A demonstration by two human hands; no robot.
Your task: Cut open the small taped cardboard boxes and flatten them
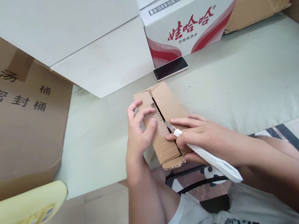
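A small brown cardboard box (166,148) lies lengthwise in front of me on the pale green surface, its near end at the front edge. A dark gap runs down the middle between its top flaps. My right hand (200,136) is closed round a white utility knife (213,160), and the knife's metal blade meets the gap. Some right fingers also rest on the right flap. My left hand (140,128) lies on the box's left side with its fingers spread, thumb and fingertips on the left flap.
Beyond the box lies a phone (171,68). White boxes (105,62) and a red-and-white printed carton (190,27) stand behind it. A large brown carton (21,120) rises at the left, above a yellow container (21,215). Flattened cardboard (254,2) sits at the back right.
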